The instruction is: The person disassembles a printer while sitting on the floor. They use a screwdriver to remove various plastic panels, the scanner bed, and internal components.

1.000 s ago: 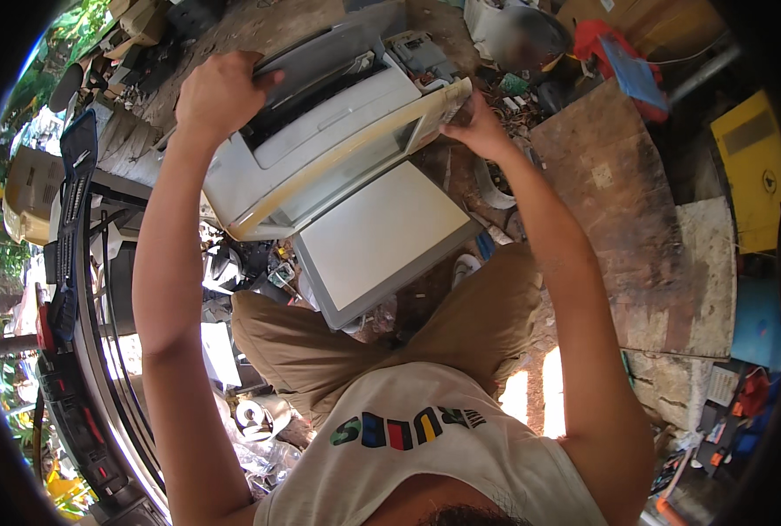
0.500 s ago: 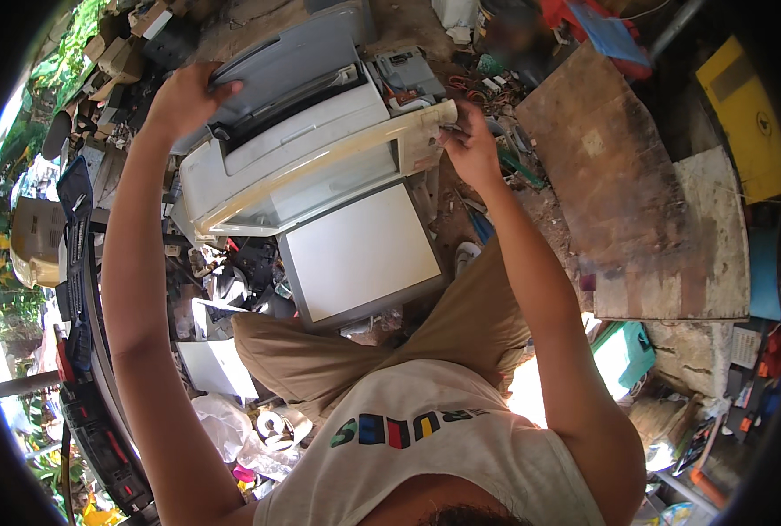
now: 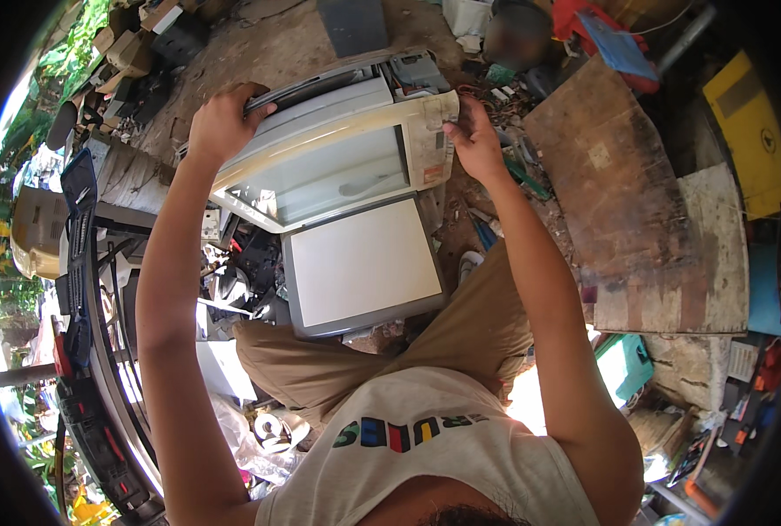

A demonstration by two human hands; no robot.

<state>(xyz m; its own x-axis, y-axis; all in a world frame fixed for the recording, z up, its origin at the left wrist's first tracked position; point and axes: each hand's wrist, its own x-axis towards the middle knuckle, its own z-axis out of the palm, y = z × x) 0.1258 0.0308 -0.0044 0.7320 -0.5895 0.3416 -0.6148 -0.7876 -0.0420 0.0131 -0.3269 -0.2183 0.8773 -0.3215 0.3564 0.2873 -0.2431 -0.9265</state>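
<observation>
Displayed bold block lettering (image 3: 395, 437) in green, blue, red, yellow and black across the chest of the white shirt (image 3: 425, 465), below the scanner (image 3: 320, 180); appeared upside down, partly lost in folds of the cloth toward the right. Carried, at the scanner's own right end, a small reddish label (image 3: 432, 174), too fine to read. Showed, well to the right of the scanner, a round dark emblem (image 3: 768, 140) on the yellow panel (image 3: 744, 167), with a duller rectangular patch (image 3: 743, 96) above it, likewise illegible.

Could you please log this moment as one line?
left hand: grips printer at upper left | right hand: grips its right end | scanner glass: uncovered | lid: folded open, white face showing
</observation>
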